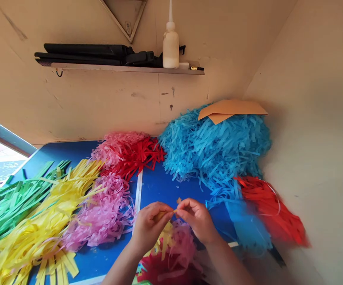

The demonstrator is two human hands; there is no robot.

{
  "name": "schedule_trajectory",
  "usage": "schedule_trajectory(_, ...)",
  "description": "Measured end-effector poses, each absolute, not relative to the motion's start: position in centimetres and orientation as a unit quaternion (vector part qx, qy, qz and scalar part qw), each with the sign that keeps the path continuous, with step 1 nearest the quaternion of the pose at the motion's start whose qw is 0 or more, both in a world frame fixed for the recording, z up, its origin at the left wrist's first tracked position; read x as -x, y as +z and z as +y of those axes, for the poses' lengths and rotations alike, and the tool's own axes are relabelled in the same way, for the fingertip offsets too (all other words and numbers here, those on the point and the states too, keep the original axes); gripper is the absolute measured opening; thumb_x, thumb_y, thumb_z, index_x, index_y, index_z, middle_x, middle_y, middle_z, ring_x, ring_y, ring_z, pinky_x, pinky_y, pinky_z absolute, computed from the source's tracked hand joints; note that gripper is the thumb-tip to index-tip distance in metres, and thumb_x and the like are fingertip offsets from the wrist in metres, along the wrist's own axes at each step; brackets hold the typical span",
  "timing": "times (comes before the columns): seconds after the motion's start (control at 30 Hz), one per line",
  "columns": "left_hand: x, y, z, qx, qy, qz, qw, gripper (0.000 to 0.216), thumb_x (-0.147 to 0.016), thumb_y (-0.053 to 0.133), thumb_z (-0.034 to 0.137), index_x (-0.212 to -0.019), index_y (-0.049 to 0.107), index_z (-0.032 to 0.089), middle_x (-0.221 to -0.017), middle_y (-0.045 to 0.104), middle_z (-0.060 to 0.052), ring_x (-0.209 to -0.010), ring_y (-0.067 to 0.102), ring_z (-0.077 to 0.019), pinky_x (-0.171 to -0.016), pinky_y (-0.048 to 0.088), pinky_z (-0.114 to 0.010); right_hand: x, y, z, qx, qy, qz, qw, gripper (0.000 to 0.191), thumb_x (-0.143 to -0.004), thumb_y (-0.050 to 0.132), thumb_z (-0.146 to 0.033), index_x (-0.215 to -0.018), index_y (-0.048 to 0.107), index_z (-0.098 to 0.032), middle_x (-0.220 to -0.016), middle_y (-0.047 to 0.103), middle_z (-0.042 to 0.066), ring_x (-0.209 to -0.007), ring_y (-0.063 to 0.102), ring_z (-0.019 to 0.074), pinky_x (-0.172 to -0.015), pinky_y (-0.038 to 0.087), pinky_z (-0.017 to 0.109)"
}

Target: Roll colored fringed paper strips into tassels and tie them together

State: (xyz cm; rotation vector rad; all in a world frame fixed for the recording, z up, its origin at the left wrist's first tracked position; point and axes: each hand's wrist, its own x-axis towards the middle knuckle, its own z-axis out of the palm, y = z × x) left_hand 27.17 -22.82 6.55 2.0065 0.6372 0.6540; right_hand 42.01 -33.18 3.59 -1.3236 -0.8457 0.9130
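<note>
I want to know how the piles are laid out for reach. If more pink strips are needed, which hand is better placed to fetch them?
Probably the left hand: the pink strips lie just beside it, while the right hand sits nearer the blue pile. Both hands pinch a small yellow piece.

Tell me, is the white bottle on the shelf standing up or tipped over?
Standing up. The bottle rests on its base on the shelf, its thin nozzle pointing straight up.

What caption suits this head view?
Left hand and right hand pinch a small yellow paper strip above a blue table heaped with coloured shredded paper.
</note>
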Motion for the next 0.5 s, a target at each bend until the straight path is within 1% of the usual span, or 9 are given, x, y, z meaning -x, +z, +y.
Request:
schedule_trajectory(0.1,-27.4,6.8,-22.9,-0.804,0.254,0.247,0.477,0.018,-0.084,0.066,0.039,-0.087,0.074,0.022,-0.083,0.075,-0.005,-0.076,0.069,-0.018,-0.069,0.052,-0.026,-42.0,3.6,-33.6,0.58,0.366,-0.4,0.608,0.016,-0.082,0.068,-0.034,-0.076,0.064,-0.02,-0.073,0.063,-0.001,-0.068,0.057,0.0148,-0.067,0.045,0.025)
schedule_trajectory(0.17,-27.6,7.2,-22.9,-0.803,0.238,0.231,0.496,0.021,-0.083,0.067,0.041,-0.083,0.073,0.022,-0.081,0.075,-0.005,-0.075,0.068,-0.0182,-0.07,0.052,-0.026,-42.0,3.7,-33.8,0.581,0.35,-0.429,0.597,0.017,-0.086,0.065,-0.035,-0.077,0.063,-0.02,-0.074,0.062,-0.001,-0.071,0.055,0.0149,-0.069,0.043,0.025)
schedule_trajectory(0.23,-27.6,7.5,-22.7,-0.807,0.216,0.219,0.504,0.023,-0.084,0.066,0.041,-0.075,0.072,0.021,-0.075,0.073,-0.004,-0.07,0.067,-0.0172,-0.067,0.051,-0.025,-42.1,3.7,-34.1,0.568,0.358,-0.447,0.591,0.019,-0.09,0.061,-0.037,-0.08,0.061,-0.021,-0.077,0.06,-0.001,-0.073,0.054,0.0149,-0.071,0.043,0.025)
schedule_trajectory(0.33,-27.5,7.6,-22.3,-0.823,0.2,0.228,0.48,0.022,-0.086,0.063,0.038,-0.075,0.071,0.021,-0.072,0.071,-0.003,-0.066,0.065,-0.0155,-0.063,0.049,-0.024,-42.4,3.7,-34.4,0.56,0.36,-0.457,0.59,0.019,-0.094,0.056,-0.038,-0.085,0.059,-0.021,-0.08,0.057,-0.001,-0.075,0.053,0.015,-0.072,0.042,0.026)
schedule_trajectory(0.4,-27.3,7.4,-22.1,-0.833,0.209,0.237,0.454,0.02,-0.086,0.063,0.036,-0.076,0.071,0.021,-0.071,0.071,-0.002,-0.064,0.065,-0.0145,-0.061,0.049,-0.023,-42.5,3.7,-34.5,0.567,0.343,-0.461,0.59,0.018,-0.095,0.056,-0.037,-0.086,0.059,-0.022,-0.082,0.059,0.0,-0.078,0.055,0.0156,-0.074,0.043,0.026)
schedule_trajectory(0.43,-27.2,7.3,-22.1,-0.837,0.221,0.236,0.442,0.019,-0.086,0.063,0.035,-0.077,0.071,0.021,-0.072,0.071,-0.002,-0.065,0.065,-0.0144,-0.061,0.049,-0.023,-42.5,3.8,-34.6,0.571,0.336,-0.462,0.589,0.016,-0.094,0.058,-0.036,-0.087,0.06,-0.022,-0.084,0.061,0.0,-0.079,0.057,0.0161,-0.076,0.044,0.027)
schedule_trajectory(0.5,-27.1,7.1,-22.3,-0.841,0.261,0.223,0.417,0.014,-0.086,0.064,0.033,-0.082,0.07,0.021,-0.08,0.073,-0.004,-0.073,0.068,-0.0158,-0.065,0.053,-0.023,-42.3,3.9,-34.6,0.583,0.316,-0.46,0.591,0.013,-0.093,0.06,-0.035,-0.088,0.062,-0.022,-0.086,0.065,0.001,-0.082,0.06,0.0172,-0.078,0.045,0.028)
